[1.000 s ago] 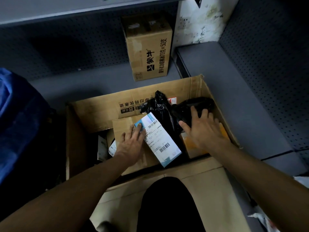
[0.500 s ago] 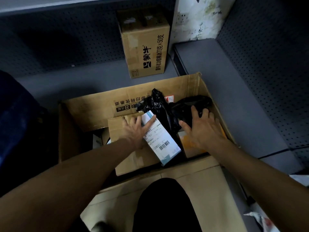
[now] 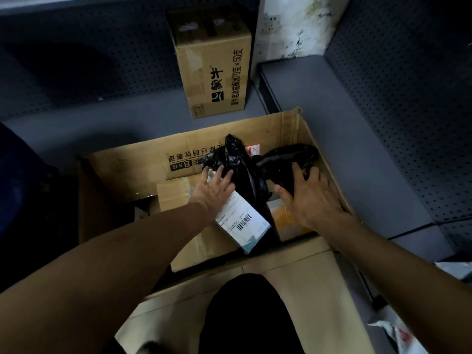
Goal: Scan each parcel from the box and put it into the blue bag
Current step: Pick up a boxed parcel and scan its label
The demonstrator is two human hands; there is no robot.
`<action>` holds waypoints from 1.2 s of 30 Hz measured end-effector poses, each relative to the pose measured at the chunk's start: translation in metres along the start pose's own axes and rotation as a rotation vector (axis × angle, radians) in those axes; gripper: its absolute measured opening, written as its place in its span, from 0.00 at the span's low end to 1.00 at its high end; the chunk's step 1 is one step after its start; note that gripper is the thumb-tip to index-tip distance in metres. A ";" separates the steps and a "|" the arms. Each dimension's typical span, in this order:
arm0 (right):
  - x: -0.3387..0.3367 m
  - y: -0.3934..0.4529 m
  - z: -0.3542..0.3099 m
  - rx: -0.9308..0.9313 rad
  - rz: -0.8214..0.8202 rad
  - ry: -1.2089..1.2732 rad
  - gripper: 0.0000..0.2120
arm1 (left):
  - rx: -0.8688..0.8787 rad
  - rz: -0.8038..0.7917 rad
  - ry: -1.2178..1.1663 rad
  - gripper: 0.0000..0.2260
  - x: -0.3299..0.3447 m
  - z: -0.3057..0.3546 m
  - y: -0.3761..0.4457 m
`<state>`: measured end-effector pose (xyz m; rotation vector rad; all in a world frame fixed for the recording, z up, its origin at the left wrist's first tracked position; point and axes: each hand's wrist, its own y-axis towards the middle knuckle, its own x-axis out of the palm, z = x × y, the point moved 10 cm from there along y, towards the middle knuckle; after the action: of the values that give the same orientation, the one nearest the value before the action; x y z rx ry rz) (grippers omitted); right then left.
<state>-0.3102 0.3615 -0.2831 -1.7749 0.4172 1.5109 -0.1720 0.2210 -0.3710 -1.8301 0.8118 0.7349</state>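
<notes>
Inside the box (image 3: 286, 129), a black bag (image 3: 238, 167) is touched by the left hand (image 3: 213, 186), fingers spread; the right hand (image 3: 310, 198), fingers wide, is laid on another black parcel (image 3: 286, 159).

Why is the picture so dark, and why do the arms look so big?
Head view: dim light, so the black bags lose detail; only the white label stands out. The wide lens stretches the near forearms and bends the shelf edges. The hands look slightly soft.
</notes>
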 end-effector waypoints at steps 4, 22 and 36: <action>-0.008 -0.002 -0.008 -0.003 -0.018 0.018 0.38 | -0.029 0.016 -0.134 0.49 0.018 -0.010 -0.013; -0.036 -0.034 -0.076 0.192 -0.412 1.046 0.30 | -0.475 0.224 -0.311 0.46 0.017 -0.144 -0.110; -0.046 -0.118 -0.146 0.281 -0.960 1.327 0.34 | -0.547 0.319 -0.150 0.50 -0.035 -0.183 -0.153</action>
<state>-0.1400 0.3252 -0.1983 -2.0320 0.2666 -0.4655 -0.0478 0.1063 -0.1998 -2.1065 0.8704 1.3911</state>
